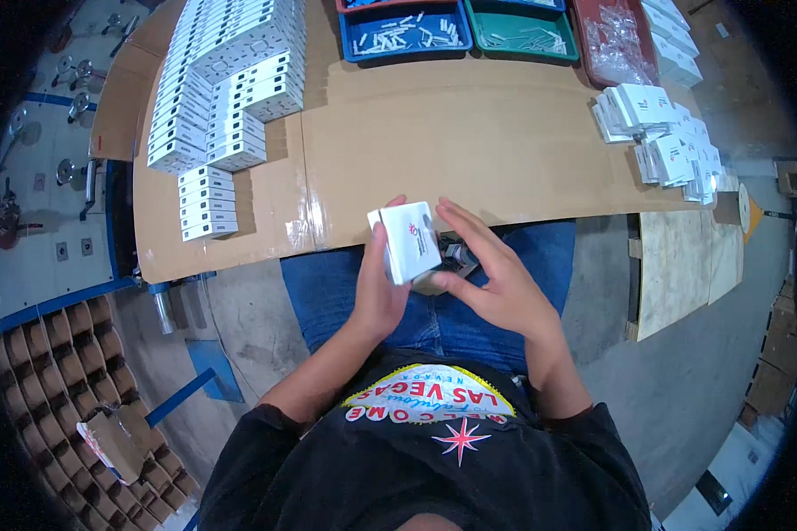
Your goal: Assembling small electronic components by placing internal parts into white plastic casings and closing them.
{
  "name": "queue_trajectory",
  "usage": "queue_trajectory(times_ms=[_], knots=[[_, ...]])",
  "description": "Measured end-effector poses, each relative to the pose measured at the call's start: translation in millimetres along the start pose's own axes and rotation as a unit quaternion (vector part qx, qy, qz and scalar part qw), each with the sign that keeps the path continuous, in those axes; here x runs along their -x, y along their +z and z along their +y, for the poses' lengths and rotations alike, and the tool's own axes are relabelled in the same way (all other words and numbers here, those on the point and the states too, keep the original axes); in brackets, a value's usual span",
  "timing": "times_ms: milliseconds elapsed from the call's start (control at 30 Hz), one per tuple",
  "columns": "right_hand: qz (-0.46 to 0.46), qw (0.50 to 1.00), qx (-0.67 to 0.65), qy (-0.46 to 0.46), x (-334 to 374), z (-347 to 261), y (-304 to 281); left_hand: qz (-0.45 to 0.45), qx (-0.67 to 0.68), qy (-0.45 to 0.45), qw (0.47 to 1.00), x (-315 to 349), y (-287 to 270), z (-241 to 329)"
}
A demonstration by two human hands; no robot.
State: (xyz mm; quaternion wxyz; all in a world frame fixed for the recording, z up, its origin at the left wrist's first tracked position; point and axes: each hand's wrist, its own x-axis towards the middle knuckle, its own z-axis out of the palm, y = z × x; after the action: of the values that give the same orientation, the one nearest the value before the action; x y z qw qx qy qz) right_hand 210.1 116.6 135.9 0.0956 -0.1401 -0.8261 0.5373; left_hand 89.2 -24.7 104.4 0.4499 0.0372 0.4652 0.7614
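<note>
A small white box with a printed mark on its face is tilted in front of me, over the table's near edge and my lap. My left hand grips it along the left side, thumb on the face and fingertips behind the upper edge. To the right of the box, my right hand is open, fingers stretched and thumb spread toward the box's lower corner. Whether the thumb touches the box, I cannot tell. Something dark and small shows between the box and my right palm, too hidden to name.
Stacked white boxes stand at the table's left. Flat white packets lie in piles at the right. Along the back are a blue bin of small white pieces, a green bin and a red bin of clear plastic. Cardboard covers the table.
</note>
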Motion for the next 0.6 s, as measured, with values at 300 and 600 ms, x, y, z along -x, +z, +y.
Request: queue_trajectory(times_ms=[300, 600], knots=[[-0.054, 0.997, -0.059, -0.010, -17.7, 9.7, 0.9, -0.073, 0.155, -0.211, 0.962, -2.4, -10.4, 20.2], [-0.007, 0.994, -0.105, 0.028, -19.3, 17.0, 5.9, -0.004, 0.022, -0.116, 0.993, 2.5, -0.9, 11.3]])
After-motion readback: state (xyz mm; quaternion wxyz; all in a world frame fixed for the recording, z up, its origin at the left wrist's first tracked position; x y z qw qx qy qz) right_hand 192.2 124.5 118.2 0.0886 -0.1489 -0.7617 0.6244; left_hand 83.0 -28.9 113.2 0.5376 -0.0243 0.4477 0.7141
